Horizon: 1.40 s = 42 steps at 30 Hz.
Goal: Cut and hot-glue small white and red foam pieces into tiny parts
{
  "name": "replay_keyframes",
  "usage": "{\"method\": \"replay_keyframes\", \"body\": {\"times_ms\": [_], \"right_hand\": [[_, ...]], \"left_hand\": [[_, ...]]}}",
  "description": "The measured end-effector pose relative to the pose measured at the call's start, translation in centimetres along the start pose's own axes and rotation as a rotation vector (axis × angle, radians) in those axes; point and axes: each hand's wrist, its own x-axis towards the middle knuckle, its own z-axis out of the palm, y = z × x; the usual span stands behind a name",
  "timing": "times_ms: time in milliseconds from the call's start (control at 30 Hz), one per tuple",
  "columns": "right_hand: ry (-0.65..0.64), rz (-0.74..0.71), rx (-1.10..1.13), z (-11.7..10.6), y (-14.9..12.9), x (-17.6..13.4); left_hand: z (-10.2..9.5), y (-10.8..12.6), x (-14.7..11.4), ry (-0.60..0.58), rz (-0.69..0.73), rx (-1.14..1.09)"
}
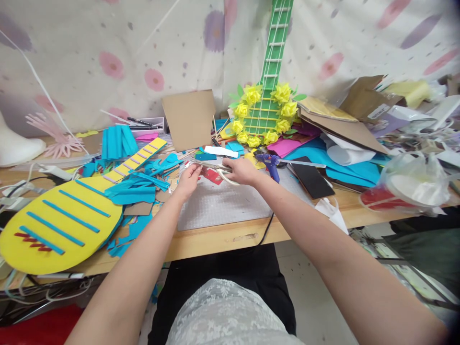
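My right hand [241,170] is closed around the white handles of a pair of scissors [227,179]. The blades point left toward my left hand [189,180], whose fingers are pinched together at the blade tips. What they pinch is too small to make out, though a bit of red shows beside them. Between the hands, a red paper piece [213,176] appears just over the grey cutting mat [223,206]. Just right of my right hand sits a blue glue gun [270,164].
A yellow guitar-shaped cutout [68,225] lies left among blue paper scraps [134,194]. Behind stands a green one [268,103] ringed with yellow paper flowers. A black phone [311,177], stacked cardboard [345,124] and a bagged red-and-white cup [398,187] are on the right.
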Motion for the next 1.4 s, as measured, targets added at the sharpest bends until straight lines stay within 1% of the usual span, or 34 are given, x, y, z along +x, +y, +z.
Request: {"method": "replay_keyframes", "body": {"times_ms": [167,267,367,500,633,833,1033,1300,1400], "right_hand": [[0.007,0.030,0.016,0.4,0.6,0.0],[0.000,0.047,0.060,0.4,0.5,-0.2],[0.014,0.029,0.080,0.4,0.2,-0.4],[0.049,-0.028,0.049,0.4,-0.4,-0.5],[0.052,-0.023,0.013,0.6,-0.7,-0.5],[0.017,-0.010,-0.013,0.4,-0.8,-0.4],[0.022,0.006,-0.052,0.2,-0.8,-0.5],[0.042,0.013,-0.080,0.6,-0.5,-0.1],[0.043,0.045,-0.079,0.7,-0.2,0.1]], "left_hand": [[-0.1,0.2,0.1,-0.040,0.066,-0.005],[0.0,0.3,0.1,-0.006,0.079,-0.051],[0.1,0.4,0.0,0.034,0.059,-0.081],[0.4,0.5,-0.1,0.042,0.044,-0.117],[0.5,0.6,0.1,0.055,0.061,-0.146],[0.4,0.3,0.4,0.058,0.085,-0.111],[0.4,0.2,0.2,0.056,0.068,-0.073],[0.4,0.2,0.1,0.070,0.073,-0.079],[0.3,0.3,0.0,0.068,0.068,-0.081]]}}
